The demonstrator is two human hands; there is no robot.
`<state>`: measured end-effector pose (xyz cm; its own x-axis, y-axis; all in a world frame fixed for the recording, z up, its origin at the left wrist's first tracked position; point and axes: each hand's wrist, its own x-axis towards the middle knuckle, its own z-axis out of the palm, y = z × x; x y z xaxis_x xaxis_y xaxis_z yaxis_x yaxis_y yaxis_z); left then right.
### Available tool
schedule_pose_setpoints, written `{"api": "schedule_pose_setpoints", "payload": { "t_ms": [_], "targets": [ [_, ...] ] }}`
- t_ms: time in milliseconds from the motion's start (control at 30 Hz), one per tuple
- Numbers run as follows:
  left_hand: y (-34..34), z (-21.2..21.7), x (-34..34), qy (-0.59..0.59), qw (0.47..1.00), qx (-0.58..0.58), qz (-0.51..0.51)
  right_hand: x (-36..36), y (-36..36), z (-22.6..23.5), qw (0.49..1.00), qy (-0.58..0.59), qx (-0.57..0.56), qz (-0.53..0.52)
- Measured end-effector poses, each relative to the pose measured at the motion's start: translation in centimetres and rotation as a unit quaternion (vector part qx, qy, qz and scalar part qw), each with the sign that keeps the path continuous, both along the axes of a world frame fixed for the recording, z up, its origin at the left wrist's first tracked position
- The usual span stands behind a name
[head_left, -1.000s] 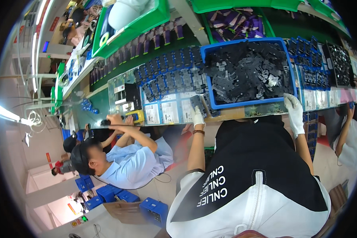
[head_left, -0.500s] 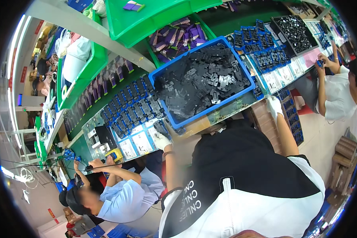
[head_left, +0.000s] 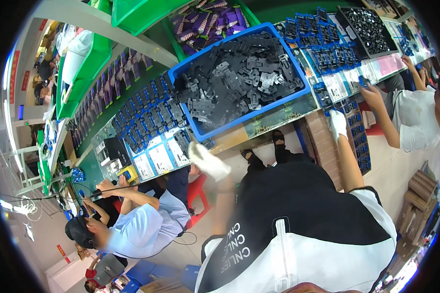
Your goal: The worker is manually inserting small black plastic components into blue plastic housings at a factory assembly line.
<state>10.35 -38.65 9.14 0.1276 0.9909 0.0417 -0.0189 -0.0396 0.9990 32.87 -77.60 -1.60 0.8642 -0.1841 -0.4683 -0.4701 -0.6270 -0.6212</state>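
Note:
My left hand (head_left: pixel 209 162), in a white glove, is smeared by motion and its fingers cannot be made out. It is at the table's front edge, nearest to a black plastic part (head_left: pixel 183 140) left of the blue bin. Across to the right, my gloved right hand (head_left: pixel 338 125) has its fingers closed at the near end of a blue and black plastic part (head_left: pixel 322 94), which lies by the table edge. Between the hands stands the blue bin (head_left: pixel 259 115), heaped with black plastic parts (head_left: pixel 239 73).
Rows of blue and black assemblies (head_left: pixel 149 115) line the table at left, with others (head_left: pixel 327 56) at right. Behind the bin are purple pieces (head_left: pixel 205 24). A black tray (head_left: pixel 369 34) holds small dark parts. Co-workers sit left (head_left: pixel 149 219) and right (head_left: pixel 418 117); brown cartons (head_left: pixel 322 146) stand below.
My left hand has pulled back from the black part toward me and rightward. My right hand has moved slightly farther in, up to the blue and black part. The whole view has shifted.

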Motion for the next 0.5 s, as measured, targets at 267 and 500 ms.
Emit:
{"api": "schedule_pose_setpoints", "payload": {
  "t_ms": [267,500],
  "targets": [
    [-9.9,1.4,6.1,-0.113,0.767,-0.420,-0.471,-6.7,8.1,15.9,0.990,0.046,0.081,0.109],
    [-8.4,2.8,6.7,-0.277,0.774,-0.437,-0.364,-8.7,16.4,18.0,0.902,-0.027,0.121,0.414]
  ]
}}
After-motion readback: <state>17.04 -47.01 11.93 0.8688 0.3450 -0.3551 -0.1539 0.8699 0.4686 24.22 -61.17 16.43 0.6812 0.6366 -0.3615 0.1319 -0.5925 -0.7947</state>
